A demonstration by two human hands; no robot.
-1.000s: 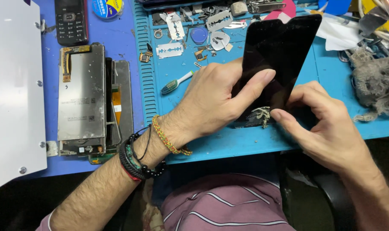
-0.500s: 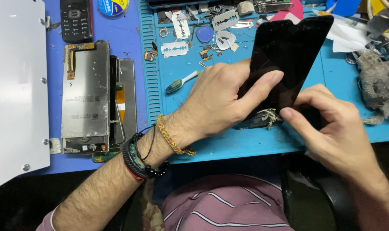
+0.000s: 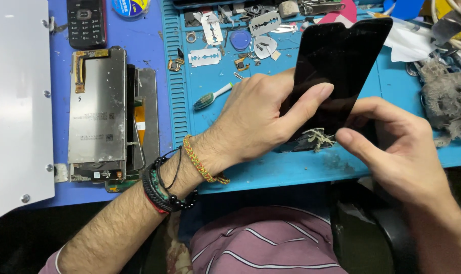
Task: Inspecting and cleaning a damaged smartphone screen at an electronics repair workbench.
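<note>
A black glass phone screen panel (image 3: 342,66) lies tilted on the blue work mat (image 3: 271,167). My left hand (image 3: 261,119) grips its left edge, thumb pressed flat on the glass. My right hand (image 3: 393,147) holds the panel's lower right corner, thumb at the bottom edge. A clump of pale glue residue (image 3: 319,137) sits on the mat just under the panel, between my two thumbs.
A bare metal display back (image 3: 97,109) with an orange flex lies at the left. A toothbrush (image 3: 212,96), razor blades (image 3: 205,57), a small keypad phone (image 3: 86,23), a grey fluff pile (image 3: 446,101) and a white panel (image 3: 14,101) surround the mat.
My right thumb has slid slightly right along the panel's bottom edge, away from the glue clump. The panel and left hand stay in place.
</note>
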